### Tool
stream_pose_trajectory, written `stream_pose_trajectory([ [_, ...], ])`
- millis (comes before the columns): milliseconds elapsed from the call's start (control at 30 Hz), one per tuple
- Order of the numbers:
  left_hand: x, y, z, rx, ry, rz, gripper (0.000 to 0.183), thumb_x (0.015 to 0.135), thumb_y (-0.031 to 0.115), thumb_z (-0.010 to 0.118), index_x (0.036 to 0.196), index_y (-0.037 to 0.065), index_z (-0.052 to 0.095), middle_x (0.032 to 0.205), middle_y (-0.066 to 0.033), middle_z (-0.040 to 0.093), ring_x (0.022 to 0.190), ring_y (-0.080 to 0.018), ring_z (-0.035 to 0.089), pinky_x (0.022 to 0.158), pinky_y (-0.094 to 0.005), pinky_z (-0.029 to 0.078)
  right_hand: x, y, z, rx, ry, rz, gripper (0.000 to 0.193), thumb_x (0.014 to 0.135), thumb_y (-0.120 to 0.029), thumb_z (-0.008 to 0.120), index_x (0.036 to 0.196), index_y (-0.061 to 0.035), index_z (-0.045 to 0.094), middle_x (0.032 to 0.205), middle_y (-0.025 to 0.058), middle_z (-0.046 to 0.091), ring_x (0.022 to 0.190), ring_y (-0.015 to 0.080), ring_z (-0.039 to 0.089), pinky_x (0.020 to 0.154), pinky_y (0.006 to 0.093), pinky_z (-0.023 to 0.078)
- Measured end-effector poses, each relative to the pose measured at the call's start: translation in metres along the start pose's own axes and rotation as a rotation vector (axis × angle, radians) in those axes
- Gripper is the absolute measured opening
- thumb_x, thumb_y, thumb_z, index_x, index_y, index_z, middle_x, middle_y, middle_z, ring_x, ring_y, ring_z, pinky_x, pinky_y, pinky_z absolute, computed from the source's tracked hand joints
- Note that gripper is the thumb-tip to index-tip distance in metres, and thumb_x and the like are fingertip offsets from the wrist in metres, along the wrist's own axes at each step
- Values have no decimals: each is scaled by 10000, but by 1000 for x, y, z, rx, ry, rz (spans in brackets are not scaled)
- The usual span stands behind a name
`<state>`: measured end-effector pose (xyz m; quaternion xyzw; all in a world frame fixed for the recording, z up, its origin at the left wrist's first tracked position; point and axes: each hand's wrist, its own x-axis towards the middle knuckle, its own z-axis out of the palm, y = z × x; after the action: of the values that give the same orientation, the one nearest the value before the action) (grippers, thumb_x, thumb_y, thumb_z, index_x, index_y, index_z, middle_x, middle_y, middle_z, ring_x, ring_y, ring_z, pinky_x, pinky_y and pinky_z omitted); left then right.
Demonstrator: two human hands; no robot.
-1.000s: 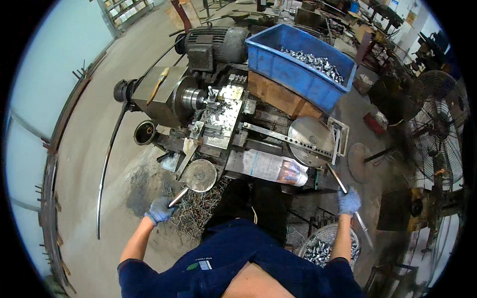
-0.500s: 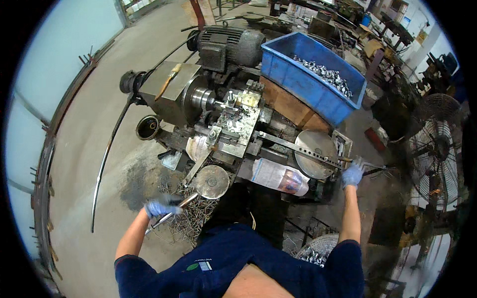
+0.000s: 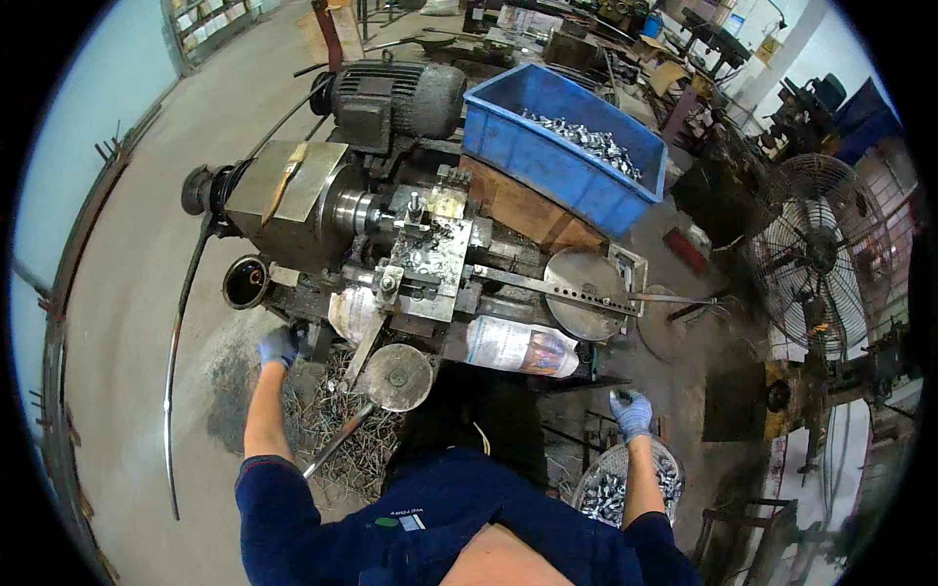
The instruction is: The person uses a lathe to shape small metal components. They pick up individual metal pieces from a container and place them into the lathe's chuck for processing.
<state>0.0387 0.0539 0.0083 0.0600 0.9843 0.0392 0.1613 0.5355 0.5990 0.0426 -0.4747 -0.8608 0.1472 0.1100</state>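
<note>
My left hand (image 3: 277,348), in a blue-grey glove, is beside a dark block low on the left of a small lathe (image 3: 293,205); its fingers are partly hidden. My right hand (image 3: 632,414), gloved alike, hovers above a round basket (image 3: 672,467) of small shiny metal parts. Its fingers are curled together, and anything between them is too small to make out. In front of me, the lathe's metal slide (image 3: 430,256) is covered with dark chips. A flat lever with a row of holes (image 3: 547,287) reaches right from it. A shorter bar handle (image 3: 339,439) slants down near the left.
A blue bin (image 3: 557,161) of metal parts stands on a wooden box behind the lathe. Round plates (image 3: 399,377) sit near its front, beside a printed sack (image 3: 523,347). Metal scrap (image 3: 342,430) litters the left floor. At the right stands a caged fan (image 3: 811,249).
My left hand has left the bar handle and moved up to the dark block. My right hand has let go of the holed lever's end and come down toward the basket. The view has shifted.
</note>
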Motion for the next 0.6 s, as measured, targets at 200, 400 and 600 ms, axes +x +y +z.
stream_pose_trajectory([
  [200,45,-80,134,-92,196,-78,563,821,549,439,1054,65,608,1026,-198,628,970,-382,589,785,-463,474,10,-18,-2,77,-39,-49,391,702,-401,720,861,-45,702,846,153,679,817,306,646,779,358,494],
  [400,0,-18,12,93,-68,25,405,799,394,530,1023,76,643,1048,-182,635,1014,-327,598,834,-424,478,49,-135,-92,212,98,-290,331,751,-320,709,841,-3,681,776,153,675,698,278,655,693,350,504],
  [600,-31,-54,-48,-195,-92,118,387,810,355,550,1056,70,639,1045,-180,634,1017,-320,589,868,-403,461,55,-360,-112,382,8,-842,389,728,-382,720,932,-52,682,933,142,664,886,282,630,789,370,481],
])
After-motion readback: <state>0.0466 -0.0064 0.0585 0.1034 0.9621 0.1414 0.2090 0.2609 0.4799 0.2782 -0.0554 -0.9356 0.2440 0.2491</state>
